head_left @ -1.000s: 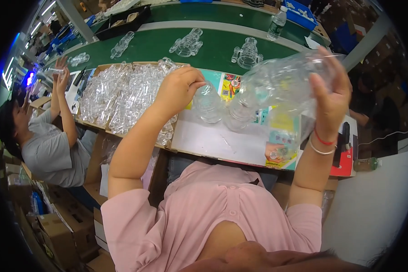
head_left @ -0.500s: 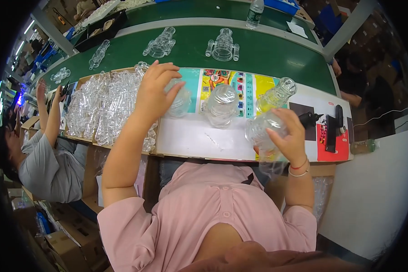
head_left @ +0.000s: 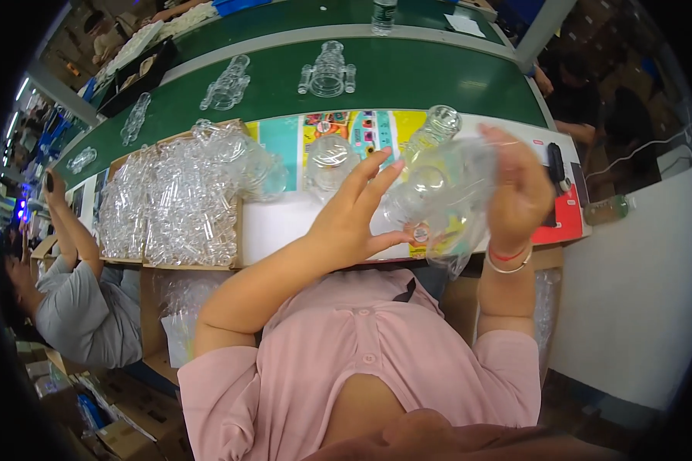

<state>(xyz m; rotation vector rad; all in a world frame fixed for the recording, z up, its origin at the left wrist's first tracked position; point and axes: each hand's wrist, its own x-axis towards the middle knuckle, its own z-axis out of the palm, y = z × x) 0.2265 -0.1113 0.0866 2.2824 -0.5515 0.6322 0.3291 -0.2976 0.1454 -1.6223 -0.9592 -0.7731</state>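
My right hand [head_left: 521, 188] is closed on a crinkled clear plastic bag [head_left: 469, 184], blurred by motion. A clear, round-ended plastic part [head_left: 423, 192] shows at the bag's left side; whether it lies inside the bag or against it I cannot tell. Close to its left, my left hand [head_left: 357, 207] is open, thumb and fingers spread, with nothing visible in its grasp. Behind that hand stands a clear domed plastic vessel [head_left: 331, 163]. A clear ringed plastic piece [head_left: 442, 123] sits beyond the bag, and another clear vessel [head_left: 261, 173] is beside the heap on the left.
An open carton [head_left: 240, 242] at left is heaped with clear plastic parts [head_left: 184, 200]. Across the green conveyor [head_left: 407, 77] lie several clear assemblies [head_left: 328, 73]. A bottle [head_left: 383, 17] stands at the back. At far left a co-worker [head_left: 84, 307] sits with raised arms.
My left hand has left the vessel by the carton and moved right, toward the bag. My right hand has risen with the bag. The view has shifted, moving the scene leftward.
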